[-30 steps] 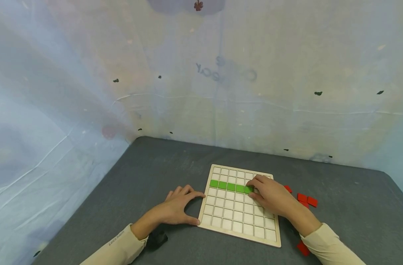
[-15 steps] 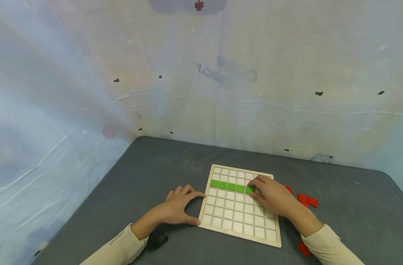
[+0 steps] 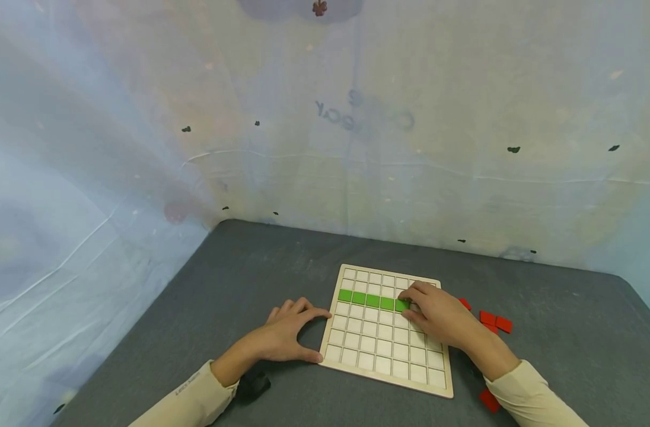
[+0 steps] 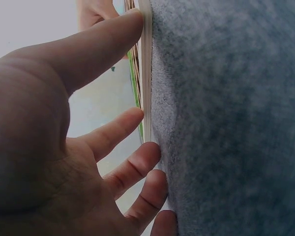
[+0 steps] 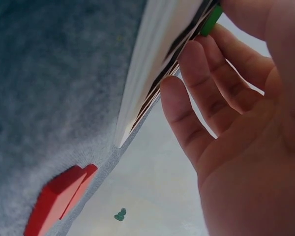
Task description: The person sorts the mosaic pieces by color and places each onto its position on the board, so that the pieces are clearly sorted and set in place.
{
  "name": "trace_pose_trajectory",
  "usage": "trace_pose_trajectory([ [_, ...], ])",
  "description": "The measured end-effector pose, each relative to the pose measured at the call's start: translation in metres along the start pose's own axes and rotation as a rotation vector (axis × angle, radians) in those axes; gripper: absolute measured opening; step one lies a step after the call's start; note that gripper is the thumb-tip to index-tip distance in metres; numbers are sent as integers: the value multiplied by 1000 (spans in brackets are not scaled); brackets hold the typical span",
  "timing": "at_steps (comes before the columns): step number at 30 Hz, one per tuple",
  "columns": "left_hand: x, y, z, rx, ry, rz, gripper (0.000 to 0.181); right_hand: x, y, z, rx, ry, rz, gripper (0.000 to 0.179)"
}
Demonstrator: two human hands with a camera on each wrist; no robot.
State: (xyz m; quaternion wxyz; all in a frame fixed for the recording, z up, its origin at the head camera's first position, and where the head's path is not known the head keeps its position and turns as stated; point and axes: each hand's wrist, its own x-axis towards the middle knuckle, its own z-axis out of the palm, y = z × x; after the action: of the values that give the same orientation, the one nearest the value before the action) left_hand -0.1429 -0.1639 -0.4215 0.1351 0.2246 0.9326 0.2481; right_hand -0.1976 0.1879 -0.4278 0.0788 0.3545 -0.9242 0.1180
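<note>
A pale wooden grid board [image 3: 386, 379] lies on the dark table, with several green tiles [image 3: 359, 298] side by side in one row. My right hand [image 3: 437, 314] pinches the rightmost green tile [image 3: 402, 305] between thumb and fingers, at the right end of that row. In the right wrist view this green tile [image 5: 211, 20] stands up from the board's surface, and the other fingers spread over the squares. My left hand [image 3: 283, 335] rests at the board's left edge, thumb at the near corner and index fingertip farther up, both touching the side [image 4: 146, 73].
Several red tiles [image 3: 487, 318] lie loose to the right of the board, and another red tile [image 3: 489, 400] is partly hidden by the right sleeve. A small black object [image 3: 252, 386] sits by the left wrist. Behind the table hangs a pale sheet [image 3: 410, 196].
</note>
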Motion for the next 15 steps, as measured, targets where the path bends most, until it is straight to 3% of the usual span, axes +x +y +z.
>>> trace_pose_trajectory([
  [15, 0, 3, -2, -11, -12, -12, 76, 1, 0, 0, 5, -23, 12, 29],
])
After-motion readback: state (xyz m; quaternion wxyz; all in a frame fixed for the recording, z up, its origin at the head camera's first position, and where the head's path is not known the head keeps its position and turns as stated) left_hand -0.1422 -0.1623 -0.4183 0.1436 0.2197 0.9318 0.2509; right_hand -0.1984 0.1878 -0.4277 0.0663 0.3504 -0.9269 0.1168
